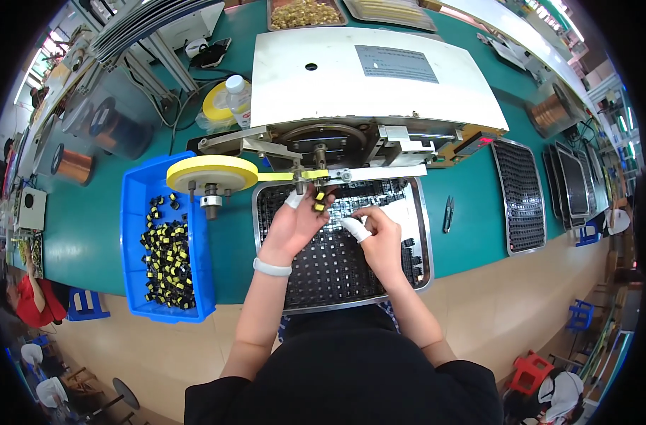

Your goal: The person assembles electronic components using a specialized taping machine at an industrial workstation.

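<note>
My left hand [294, 228], with a white-wrapped finger and a pale wristband, is raised under the taping spindle of the machine. Its fingers close on small black bobbins with yellow tape [320, 201], just below the yellow tape strip [274, 177]. This strip runs from a yellow tape roll [213, 173] to the spindle. Over the metal tray [428, 262] full of black bobbins [330, 265], my right hand [381, 244] has its white-wrapped thumb and fingers pinched together. Whatever lies between those fingertips is too small to make out.
A blue bin [133, 262] at left holds a heap of yellow-taped bobbins [168, 265]. The white machine housing [309, 78] stands beyond my hands. Right of the tray lie small black snips [448, 214] and another filled tray [519, 198]. A copper wire spool [553, 113] stands farther right.
</note>
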A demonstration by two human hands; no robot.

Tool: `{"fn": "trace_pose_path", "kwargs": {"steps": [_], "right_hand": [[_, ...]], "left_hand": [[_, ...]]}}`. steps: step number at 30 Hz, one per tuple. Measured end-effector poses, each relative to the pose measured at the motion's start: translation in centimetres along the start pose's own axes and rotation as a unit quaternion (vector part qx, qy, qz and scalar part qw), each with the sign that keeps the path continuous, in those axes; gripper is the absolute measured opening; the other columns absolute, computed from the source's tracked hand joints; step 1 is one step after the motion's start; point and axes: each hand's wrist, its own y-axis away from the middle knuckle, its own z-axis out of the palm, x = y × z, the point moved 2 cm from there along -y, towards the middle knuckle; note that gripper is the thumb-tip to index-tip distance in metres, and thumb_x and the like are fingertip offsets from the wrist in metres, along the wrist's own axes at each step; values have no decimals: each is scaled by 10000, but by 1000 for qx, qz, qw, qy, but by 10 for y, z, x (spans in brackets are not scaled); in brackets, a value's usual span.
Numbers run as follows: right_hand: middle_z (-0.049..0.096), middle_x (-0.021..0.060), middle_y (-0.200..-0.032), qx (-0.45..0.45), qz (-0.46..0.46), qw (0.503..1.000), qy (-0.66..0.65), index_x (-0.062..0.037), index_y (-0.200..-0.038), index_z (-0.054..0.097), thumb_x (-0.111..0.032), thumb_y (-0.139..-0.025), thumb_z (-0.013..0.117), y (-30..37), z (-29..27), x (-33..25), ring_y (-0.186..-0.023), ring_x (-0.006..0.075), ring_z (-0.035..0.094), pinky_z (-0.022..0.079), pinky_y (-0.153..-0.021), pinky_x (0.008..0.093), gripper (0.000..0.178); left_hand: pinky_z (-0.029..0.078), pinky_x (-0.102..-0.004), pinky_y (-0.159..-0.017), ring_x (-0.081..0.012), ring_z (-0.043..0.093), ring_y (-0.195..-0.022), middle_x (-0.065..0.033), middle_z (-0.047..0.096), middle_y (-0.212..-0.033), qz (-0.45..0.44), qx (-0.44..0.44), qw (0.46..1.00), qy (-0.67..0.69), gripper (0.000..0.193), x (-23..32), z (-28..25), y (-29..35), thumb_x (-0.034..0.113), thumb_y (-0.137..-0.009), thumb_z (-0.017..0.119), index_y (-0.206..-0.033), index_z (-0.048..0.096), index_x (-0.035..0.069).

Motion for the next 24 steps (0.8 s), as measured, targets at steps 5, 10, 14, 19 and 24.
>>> {"fn": "trace_pose_path", "kwargs": {"steps": [5, 10, 14, 19, 24], "right_hand": [[617, 12, -726, 20, 6, 991, -135, 4, -1035, 577, -53, -828, 718, -3, -1, 9, -612, 60, 579, 388, -506, 196, 257], [657, 70, -830, 21, 53, 944, -324, -2, -1015, 522, -16, -843, 682, -12, 16, -4, -680, 112, 640, 445, -549, 205, 235], [684, 122, -922, 8, 24, 938, -345, 17, -970, 539, -13, -873, 648, -28, 37, -18, -735, 129, 660, 490, -619, 217, 149], [670, 114, -889, 37, -24, 941, -335, 29, -980, 533, 18, -883, 620, -34, 55, -20, -756, 145, 662, 512, -651, 237, 131], [663, 104, -860, 67, -50, 954, -288, 35, -975, 544, 22, -886, 605, -38, 63, -20, -745, 137, 653, 506, -658, 239, 109]], "left_hand": [[447, -285, -777, -160, 546, -954, -45, 569, -1055, -1, -35, 999, 1, 317, -8, 9, -10, 334, -980, 492, -1159, 532, 76], [425, -310, -744, -190, 517, -898, -48, 545, -966, -34, -38, 994, 94, 257, -8, -4, 25, 303, -970, 500, -1075, 530, 71], [419, -331, -776, -210, 493, -919, -64, 531, -999, 7, 10, 996, 85, 250, 0, -11, 56, 315, -960, 492, -1045, 522, 82], [406, -335, -797, -208, 478, -933, -69, 511, -994, 28, 35, 995, 85, 251, 7, -21, 75, 328, -957, 490, -1023, 515, 87], [408, -335, -793, -209, 477, -930, -67, 511, -994, 50, 40, 994, 87, 250, 10, -27, 81, 328, -958, 488, -1014, 515, 86]]}}
